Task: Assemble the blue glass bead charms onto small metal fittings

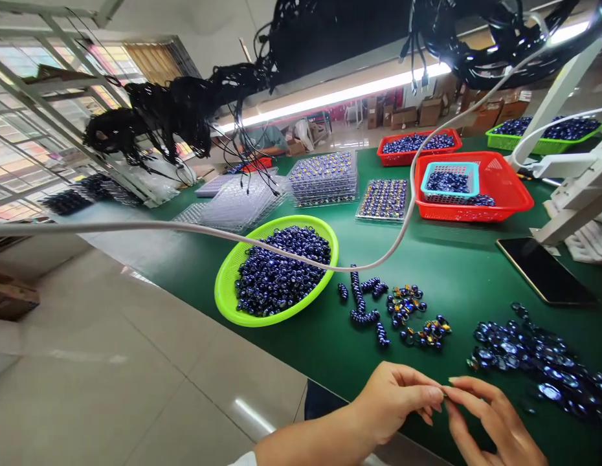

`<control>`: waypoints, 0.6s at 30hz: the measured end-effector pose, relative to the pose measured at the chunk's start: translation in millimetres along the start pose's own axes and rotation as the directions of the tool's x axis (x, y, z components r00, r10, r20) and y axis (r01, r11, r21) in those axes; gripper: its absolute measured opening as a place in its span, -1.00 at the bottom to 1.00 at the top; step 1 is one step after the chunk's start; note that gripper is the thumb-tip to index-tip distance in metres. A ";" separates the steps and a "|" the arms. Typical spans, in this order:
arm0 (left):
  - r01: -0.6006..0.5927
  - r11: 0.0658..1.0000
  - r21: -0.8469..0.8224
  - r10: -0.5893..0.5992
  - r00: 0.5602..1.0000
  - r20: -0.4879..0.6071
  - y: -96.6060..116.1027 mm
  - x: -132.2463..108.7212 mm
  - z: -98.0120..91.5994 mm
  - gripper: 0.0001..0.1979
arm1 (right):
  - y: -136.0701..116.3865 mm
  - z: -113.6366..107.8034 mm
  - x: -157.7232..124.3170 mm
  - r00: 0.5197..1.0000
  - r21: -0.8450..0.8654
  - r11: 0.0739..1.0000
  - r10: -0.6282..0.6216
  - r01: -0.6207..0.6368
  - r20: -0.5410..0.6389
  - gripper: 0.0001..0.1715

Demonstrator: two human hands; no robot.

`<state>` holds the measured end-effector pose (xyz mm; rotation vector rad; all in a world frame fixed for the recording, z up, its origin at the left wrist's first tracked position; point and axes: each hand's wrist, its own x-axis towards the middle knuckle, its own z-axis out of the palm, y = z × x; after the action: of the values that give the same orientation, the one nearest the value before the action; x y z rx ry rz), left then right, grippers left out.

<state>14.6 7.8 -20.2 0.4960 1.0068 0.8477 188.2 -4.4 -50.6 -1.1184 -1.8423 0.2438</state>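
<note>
My left hand (pixel 398 398) and my right hand (pixel 495 417) meet at the table's near edge, fingertips together. Both pinch at one spot, and whatever sits between the fingers is too small and covered to make out. Just beyond my right hand spreads a loose pile of shiny dark blue round parts (pixel 538 356). Past my left hand lies a small cluster of blue parts with orange-gold pieces (pixel 427 331). Left of that cluster, stacked blue rings form short rows (pixel 360 304) on the green tabletop (pixel 301 349).
A lime green basket (pixel 221 298) full of blue parts stands at the left edge. Behind are stacked clear trays (pixel 323 181), a filled tray (pixel 382 199) and a red basket (pixel 505 207) holding a turquoise one (pixel 430 188). A phone (pixel 544 268) lies right. A white cable (pixel 199 228) crosses my view.
</note>
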 end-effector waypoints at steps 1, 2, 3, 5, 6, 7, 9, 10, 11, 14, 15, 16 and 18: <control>-0.005 1.000 0.021 0.005 1.000 0.002 0.4 -1.9 -1.3 -0.49 | -4.3 -1.4 3.1 1.000 0.020 1.000 -0.004 0.003 0.011 -0.82; -0.014 0.999 0.042 0.014 1.000 0.004 1.1 -4.1 -2.5 -0.50 | -8.7 -2.4 6.3 1.000 0.038 0.999 0.007 -0.008 0.024 -0.84; -0.023 0.998 0.065 0.022 1.000 0.008 2.1 -6.6 -3.5 -0.52 | -12.8 -2.8 9.1 0.999 0.054 0.999 0.007 -0.010 0.051 -0.86; -0.047 0.990 0.132 0.044 0.999 0.029 4.6 -12.2 -5.5 -0.56 | -19.1 -2.7 13.3 0.996 0.071 0.997 0.028 -0.034 0.085 -0.86; -0.063 0.983 0.174 0.057 0.998 0.041 6.0 -15.1 -7.1 -0.59 | -20.8 -2.7 14.3 0.996 0.078 0.996 0.032 -0.039 0.089 -0.87; -0.092 0.968 0.235 0.081 0.995 0.053 7.5 -17.8 -9.3 -0.61 | -21.4 -3.2 14.7 0.994 0.082 0.995 0.043 -0.052 0.102 -0.87; -0.222 0.880 0.420 0.216 0.974 0.062 10.6 -21.7 -16.9 -0.68 | -19.6 -6.7 14.1 0.988 0.082 0.993 0.074 -0.085 0.133 -0.88; -0.312 0.783 0.538 0.329 0.942 0.068 12.4 -22.5 -22.4 -0.71 | -17.6 -9.7 13.4 0.983 0.078 0.991 0.095 -0.108 0.159 -0.89; -0.396 0.647 0.652 0.457 0.885 0.084 14.4 -22.2 -28.9 -0.73 | -15.3 -13.2 12.7 0.974 0.072 0.988 0.120 -0.136 0.193 -0.90; -0.434 0.221 0.873 0.705 0.690 0.165 21.1 -14.8 -49.8 -0.67 | -10.1 -22.3 11.8 0.941 0.065 0.976 0.181 -0.208 0.288 -0.91; -0.402 0.111 0.909 0.726 0.658 0.202 23.4 -10.6 -55.4 -0.65 | -9.9 -23.6 12.1 0.932 0.070 0.973 0.189 -0.221 0.309 -0.91; -0.371 0.015 0.928 0.727 0.642 0.245 25.8 -6.2 -59.6 -0.65 | -10.7 -23.7 12.7 0.927 0.080 0.970 0.191 -0.228 0.324 -0.92; -0.323 -0.131 0.937 0.696 0.644 0.318 30.3 2.3 -63.4 -0.71 | -14.3 -20.9 14.1 0.922 0.106 0.967 0.181 -0.230 0.343 -0.92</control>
<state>-52.5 26.8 -29.6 2.2191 1.6567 0.8464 194.2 -7.2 -22.4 -1.2261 -1.9579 0.7159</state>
